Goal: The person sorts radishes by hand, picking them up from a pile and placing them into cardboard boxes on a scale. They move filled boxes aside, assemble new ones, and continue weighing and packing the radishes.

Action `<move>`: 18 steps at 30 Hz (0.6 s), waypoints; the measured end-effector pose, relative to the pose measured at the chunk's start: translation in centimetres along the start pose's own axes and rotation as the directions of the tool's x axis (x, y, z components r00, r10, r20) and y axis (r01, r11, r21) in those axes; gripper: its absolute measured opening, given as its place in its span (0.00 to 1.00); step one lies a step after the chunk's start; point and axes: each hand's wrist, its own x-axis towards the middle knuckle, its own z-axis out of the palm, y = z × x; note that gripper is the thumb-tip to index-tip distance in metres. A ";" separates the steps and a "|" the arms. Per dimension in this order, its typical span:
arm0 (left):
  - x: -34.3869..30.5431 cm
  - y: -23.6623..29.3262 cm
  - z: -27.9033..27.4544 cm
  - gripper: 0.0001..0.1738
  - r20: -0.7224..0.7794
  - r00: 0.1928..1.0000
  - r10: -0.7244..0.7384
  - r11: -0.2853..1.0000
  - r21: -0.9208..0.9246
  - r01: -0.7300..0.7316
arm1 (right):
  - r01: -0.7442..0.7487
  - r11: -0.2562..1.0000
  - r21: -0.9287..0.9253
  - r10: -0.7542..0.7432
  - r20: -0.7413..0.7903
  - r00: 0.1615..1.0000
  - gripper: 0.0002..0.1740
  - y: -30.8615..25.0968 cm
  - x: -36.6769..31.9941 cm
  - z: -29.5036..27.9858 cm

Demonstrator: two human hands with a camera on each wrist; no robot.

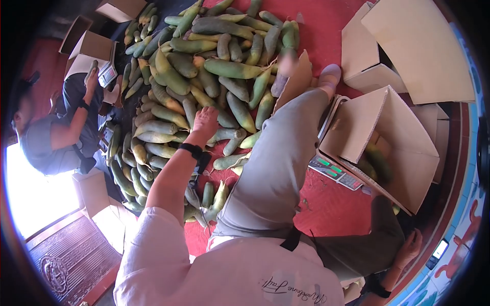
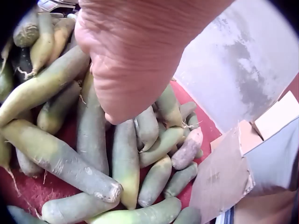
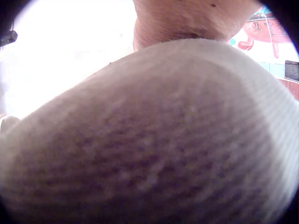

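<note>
My left hand (image 1: 205,122) reaches over a large heap of green radishes (image 1: 232,69), its fingers loosely bent and pointing down at the radishes. In the left wrist view the hand (image 2: 133,65) hangs above a long radish (image 2: 91,135), and the fingertips are mostly hidden behind the palm. No radish shows in its grip. Off to the right, my right hand (image 1: 410,250) rests beside my bent knee with relaxed fingers and holds nothing. In the right wrist view trouser cloth (image 3: 154,135) fills most of the picture, with part of the hand (image 3: 191,21) above it.
An open carton (image 1: 403,132) with some radishes inside stands on a digital scale (image 1: 334,172). More cartons (image 1: 370,56) are at the upper right. Across the heap, another person (image 1: 61,132) holds a radish (image 1: 93,66) near a second scale (image 1: 107,75). A phone (image 1: 438,250) lies at the right edge.
</note>
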 end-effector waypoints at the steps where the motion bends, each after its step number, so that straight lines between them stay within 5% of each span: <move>1: 0.8 -0.4 0.8 0.17 0.026 0.998 0.052 0.996 0.077 -0.054 | 0.003 1.000 0.009 -0.003 0.004 1.000 0.07 -0.1 0.0 0.0; 4: 2.4 -0.3 1.6 0.18 0.104 0.987 0.119 0.967 0.212 -0.139 | 0.035 0.999 -0.005 -0.035 -0.014 0.999 0.07 -0.6 0.1 0.0; 8: 3.7 -0.2 2.2 0.32 0.245 0.969 0.032 0.890 0.434 -0.140 | 0.027 1.000 0.001 -0.027 0.009 1.000 0.07 -1.1 0.2 -0.2; 10: 3.6 -0.7 2.7 0.33 0.055 0.988 0.147 0.816 0.557 -0.153 | -0.004 1.000 0.008 0.004 0.030 1.000 0.07 -1.2 0.3 -0.2; 18: 5.1 0.9 1.9 0.16 0.280 0.954 0.104 0.710 0.651 -0.268 | -0.106 0.991 0.078 0.103 0.037 0.994 0.07 -1.2 0.2 0.0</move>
